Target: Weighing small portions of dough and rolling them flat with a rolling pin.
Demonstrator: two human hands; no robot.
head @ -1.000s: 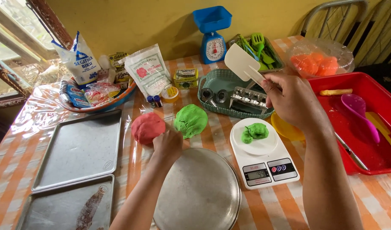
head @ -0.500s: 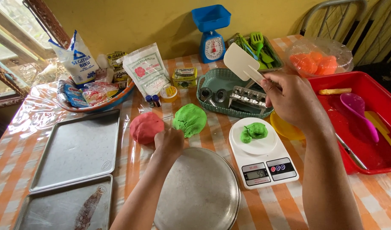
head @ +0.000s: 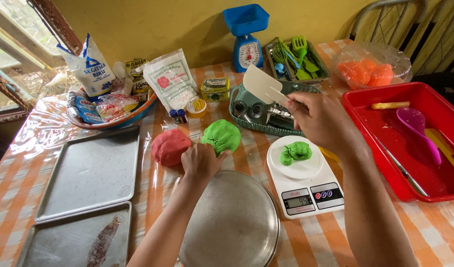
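The left hand [head: 201, 160] rests on the near edge of the big green dough [head: 222, 135], which sits on the counter [head: 365, 232] just past the round tray [head: 234, 225]. Its fingers [head: 221, 155] are bent and press on the dough; I cannot tell if they are pinching a bit off. The right hand [head: 323, 121] is held up over the white scale [head: 306, 180]. Its fingers are closed around the handle of a white scraper [head: 262, 84], and the flat blade points up and away. One small green lump [head: 296, 151] already lies on the scale's plate, so it looks like one bit has been taken off the green dough and is being weighed. That seems to be all that is done so far. The round tray has nothing on it. The two flat baking trays [head: 91, 170] to the left have no dough on them either, though the near one has a brown smear. The red dough [head: 170, 147] sits whole beside the green one, touching or nearly touching the left hand. Most of the green dough is still in one piece. So the work looks like it is near the start, with lots of dough left to split up. Orange dough [head: 370, 74] waits in a clear bag at the back.
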